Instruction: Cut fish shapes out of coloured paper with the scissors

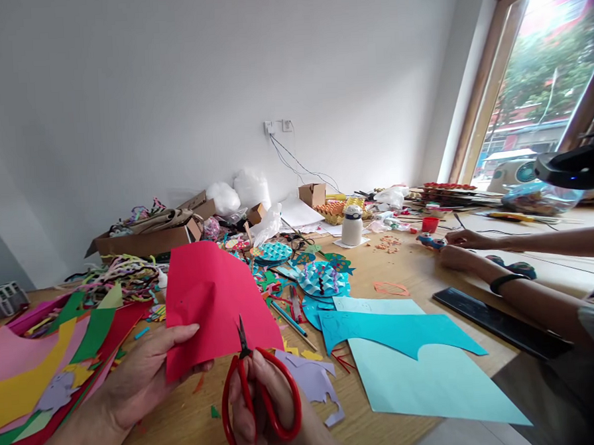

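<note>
My left hand [150,363] grips a sheet of red paper [221,293] by its lower left part, thumb on top and fingers underneath. The sheet is held up off the table, and its upper right edge is curved. In my right hand [266,397] is a pair of scissors [242,341] with red handles, fingers through the loops. Their dark blades point up in front of the red paper's lower part, slightly parted. Whether the blades touch the paper I cannot tell. Cut pieces of lavender paper [312,378] lie on the table just right of the scissors.
Colored paper sheets [16,370] are piled at the left. Light green paper [425,388] and a blue cut sheet [397,330] lie at the right. A white bottle [351,226] stands mid-table. Another person's hands [460,250] work at the right, near a black tray-like object [501,321].
</note>
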`<state>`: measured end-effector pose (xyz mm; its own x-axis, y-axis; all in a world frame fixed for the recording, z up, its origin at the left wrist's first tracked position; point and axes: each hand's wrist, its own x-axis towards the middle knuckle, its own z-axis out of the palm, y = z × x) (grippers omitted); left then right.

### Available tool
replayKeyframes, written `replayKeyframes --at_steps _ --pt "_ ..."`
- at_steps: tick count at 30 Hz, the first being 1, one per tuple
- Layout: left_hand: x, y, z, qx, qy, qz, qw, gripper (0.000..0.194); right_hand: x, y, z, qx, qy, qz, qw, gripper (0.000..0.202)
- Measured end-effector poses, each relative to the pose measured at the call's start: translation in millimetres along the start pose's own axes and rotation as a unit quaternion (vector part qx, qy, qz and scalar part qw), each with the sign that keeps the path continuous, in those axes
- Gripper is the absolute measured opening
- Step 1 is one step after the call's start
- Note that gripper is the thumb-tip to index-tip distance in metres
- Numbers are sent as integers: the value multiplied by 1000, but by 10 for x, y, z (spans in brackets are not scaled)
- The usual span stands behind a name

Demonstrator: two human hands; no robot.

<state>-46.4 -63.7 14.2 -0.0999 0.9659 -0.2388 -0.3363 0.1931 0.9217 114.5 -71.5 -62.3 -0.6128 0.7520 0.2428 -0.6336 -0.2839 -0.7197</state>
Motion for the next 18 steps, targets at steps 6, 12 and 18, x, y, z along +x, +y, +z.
replayKeyframes --at_steps 6,12,18 --pt "-58 -8 47 23 -44 10 999 13 -5 7 7 -7 8 1 1000 52" --pt "-57 -45 27 26 -101 12 994 14 -2 -43 126 -72 63 -29 995 59" --pt "-50 -76 -20 -2 -116 -29 993 22 -6 17 127 -54 80 -44 994 49"
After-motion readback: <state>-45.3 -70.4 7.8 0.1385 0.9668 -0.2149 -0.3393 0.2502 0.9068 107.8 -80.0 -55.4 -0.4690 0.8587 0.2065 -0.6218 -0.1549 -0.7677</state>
